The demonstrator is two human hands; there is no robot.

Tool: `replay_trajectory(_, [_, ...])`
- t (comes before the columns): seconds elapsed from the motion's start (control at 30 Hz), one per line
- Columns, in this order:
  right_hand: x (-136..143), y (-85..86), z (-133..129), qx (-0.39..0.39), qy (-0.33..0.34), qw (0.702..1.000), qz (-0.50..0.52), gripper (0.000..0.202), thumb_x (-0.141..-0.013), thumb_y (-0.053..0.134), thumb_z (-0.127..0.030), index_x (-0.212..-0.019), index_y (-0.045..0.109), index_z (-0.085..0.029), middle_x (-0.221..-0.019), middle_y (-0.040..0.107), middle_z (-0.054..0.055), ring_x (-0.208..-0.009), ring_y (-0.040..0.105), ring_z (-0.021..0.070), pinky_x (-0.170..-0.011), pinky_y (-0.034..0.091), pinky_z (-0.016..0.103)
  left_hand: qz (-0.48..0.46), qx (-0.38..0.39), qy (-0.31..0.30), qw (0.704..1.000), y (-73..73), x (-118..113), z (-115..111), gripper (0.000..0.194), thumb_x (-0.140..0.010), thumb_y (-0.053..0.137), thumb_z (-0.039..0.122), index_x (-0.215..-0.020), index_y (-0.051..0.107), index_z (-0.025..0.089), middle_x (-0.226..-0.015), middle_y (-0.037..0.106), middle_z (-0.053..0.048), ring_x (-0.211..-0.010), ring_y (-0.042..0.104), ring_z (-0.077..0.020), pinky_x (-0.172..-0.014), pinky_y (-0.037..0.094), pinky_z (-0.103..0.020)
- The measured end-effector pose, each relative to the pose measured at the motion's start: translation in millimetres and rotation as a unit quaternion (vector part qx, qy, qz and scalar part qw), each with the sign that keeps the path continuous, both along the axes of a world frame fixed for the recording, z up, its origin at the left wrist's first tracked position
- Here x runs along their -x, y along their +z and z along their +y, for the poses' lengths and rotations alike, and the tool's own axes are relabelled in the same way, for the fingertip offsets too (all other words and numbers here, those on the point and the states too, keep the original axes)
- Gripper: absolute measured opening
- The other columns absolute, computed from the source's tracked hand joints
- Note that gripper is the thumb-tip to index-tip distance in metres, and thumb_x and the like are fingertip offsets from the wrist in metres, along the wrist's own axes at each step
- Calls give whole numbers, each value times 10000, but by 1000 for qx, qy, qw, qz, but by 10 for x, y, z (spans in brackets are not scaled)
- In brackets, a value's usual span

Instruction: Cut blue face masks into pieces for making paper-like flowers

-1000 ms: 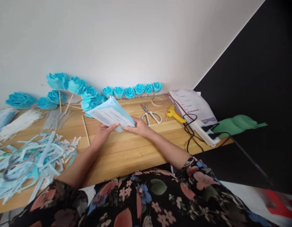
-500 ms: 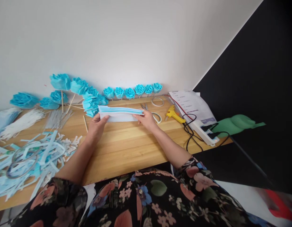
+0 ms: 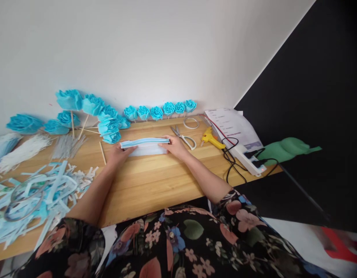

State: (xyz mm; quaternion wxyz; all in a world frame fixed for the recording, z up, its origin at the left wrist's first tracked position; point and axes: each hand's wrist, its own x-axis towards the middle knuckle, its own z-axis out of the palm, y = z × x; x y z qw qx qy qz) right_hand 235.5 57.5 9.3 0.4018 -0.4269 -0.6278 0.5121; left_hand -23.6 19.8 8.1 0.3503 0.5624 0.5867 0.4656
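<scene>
A stack of thin blue and white fabric sheets (image 3: 149, 148) is held level, low over the wooden table. My left hand (image 3: 119, 154) grips its left end, thumb on the near white face and fingers behind. On the right end my right hand (image 3: 174, 147) is closed the same way. Layered blue edges show along the top of the stack. Just beyond the right hand lie white-handled scissors (image 3: 186, 139), blades partly open. Blue fabric roses (image 3: 109, 125) stand behind the left hand, and a loose wooden stick (image 3: 102, 152) lies beside it.
Cut blue and white scraps (image 3: 55, 189) cover the table's left side, near white strings (image 3: 24, 152) and grey wires (image 3: 65, 146). To the right are a tape roll (image 3: 191, 122), a yellow glue gun (image 3: 212, 139), a power strip (image 3: 249, 161) with black cables, and printed papers (image 3: 234, 125).
Both hands have lowered the stack toward the table and brought it slightly nearer, tilting its top edges into view. The scissors are now less covered by my right hand.
</scene>
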Motion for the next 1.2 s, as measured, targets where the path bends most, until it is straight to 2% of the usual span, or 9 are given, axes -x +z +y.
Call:
replay_trajectory(0.17, [4, -12, -6, 12, -3, 1000, -26, 312, -756, 714, -351, -998, 721, -155, -744, 649, -2, -480, 532, 78, -454, 424, 198, 8, 45, 3, 999, -84, 49, 22, 483, -627, 797, 585, -825, 695, 156, -803, 708, -91, -786, 649, -287, -726, 541, -385])
replay_trajectory(0.27, [7, 4, -22, -3, -11, 1000, -26, 286, -768, 702, -373, -949, 713, -152, -703, 636, -9, -489, 543, 88, -470, 421, 200, -12, 29, 7, 999, -123, 41, 19, 494, -629, 798, 594, -838, 688, 160, -797, 697, -81, -756, 639, -264, -716, 541, -379])
replay_trajectory(0.53, [-3, 31, -23, -54, -42, 998, 12, 366, -755, 714, -467, -942, 709, -151, -717, 651, 3, -540, 551, 107, -528, 472, 230, -55, -24, 17, 998, 23, -39, -65, 489, -625, 820, 549, -878, 682, 154, -853, 696, -77, -791, 629, -229, -750, 545, -357])
replay_trajectory(0.67, [-10, 18, -19, -24, -9, 999, -35, 345, -750, 719, -434, -939, 718, -145, -707, 645, 2, -525, 542, 102, -507, 440, 222, -26, 0, -24, 999, -18, 50, -11, 449, -614, 837, 512, -849, 696, 156, -765, 682, -52, -710, 597, -209, -654, 512, -307])
replay_trajectory(0.77, [-6, 33, -37, -21, -7, 999, -34, 325, -766, 707, -423, -916, 715, -135, -672, 615, -10, -509, 518, 92, -496, 431, 218, -15, 16, -11, 1000, -61, 82, 14, 376, -634, 831, 479, -781, 687, 164, -684, 635, -21, -627, 547, -176, -584, 460, -277])
replay_trajectory(0.87, [-4, 96, -56, -3, 9, 1000, 29, 451, -760, 728, -427, -1120, 686, -158, -786, 653, 4, -572, 539, 98, -471, 439, 202, -80, -7, 26, 996, -42, 33, -4, 346, -635, 839, 437, -796, 688, 171, -741, 653, -21, -678, 577, -174, -647, 482, -279])
replay_trajectory(1.0, [-22, 182, -50, 73, 47, 985, 152, 805, -708, 787, -429, -1427, 469, -256, -1009, 678, 31, -723, 588, 129, -427, 440, 169, -233, -18, 65, 970, 46, -113, -49, 317, -621, 873, 361, -799, 679, 183, -757, 658, 10, -703, 602, -149, -702, 509, -249])
replay_trajectory(1.07, [-16, 188, -53, 102, 66, 974, 191, 816, -659, 822, -451, -1383, 496, -260, -1047, 672, 40, -768, 594, 140, -427, 449, 166, -314, -25, 73, 946, 90, -201, -72, 316, -597, 897, 310, -786, 676, 185, -786, 678, 17, -742, 626, -137, -743, 526, -230])
replay_trajectory(1.2, [88, 149, -143, 130, 121, 964, 199, 640, -553, 880, -482, -1066, 643, -183, -992, 682, 66, -843, 615, 182, -498, 529, 212, -394, -21, 57, 917, 147, -364, -137, 346, -594, 908, 279, -862, 714, 175, -891, 738, -16, -900, 678, -169, -866, 547, -254])
